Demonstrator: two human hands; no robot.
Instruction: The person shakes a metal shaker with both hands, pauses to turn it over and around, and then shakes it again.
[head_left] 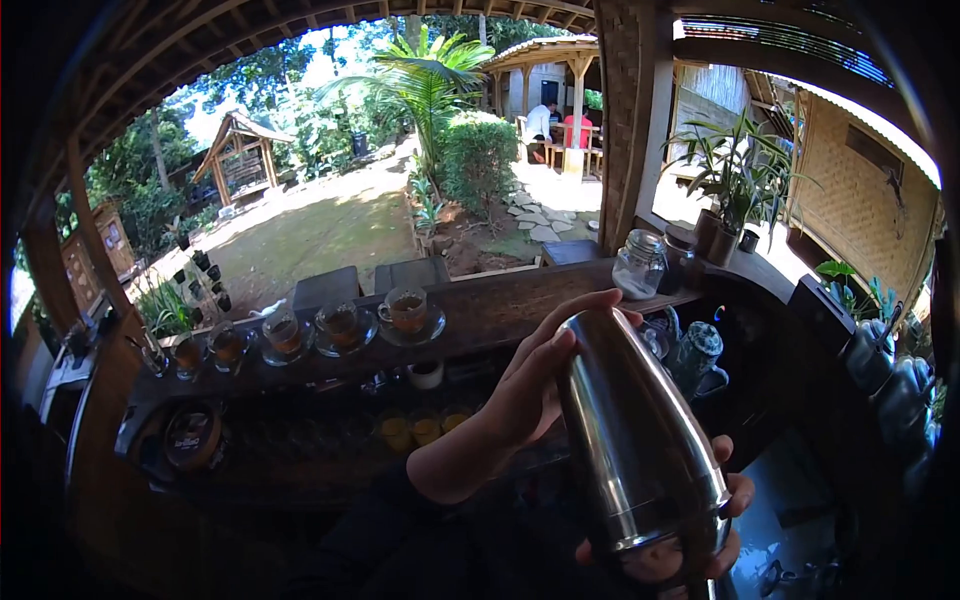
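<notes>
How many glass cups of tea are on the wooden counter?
4 glass cups of brown tea on saucers, in a row. A smaller glass further left is unclear.

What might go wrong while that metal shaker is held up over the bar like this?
1. The shaker is smooth and tilted, gripped only at its ends by the left hand and right hand; it may slip.
2. Glass cups of drink line the counter just beyond; a wide swing might knock them.
3. The glass jar sits near the counter's end.
</notes>
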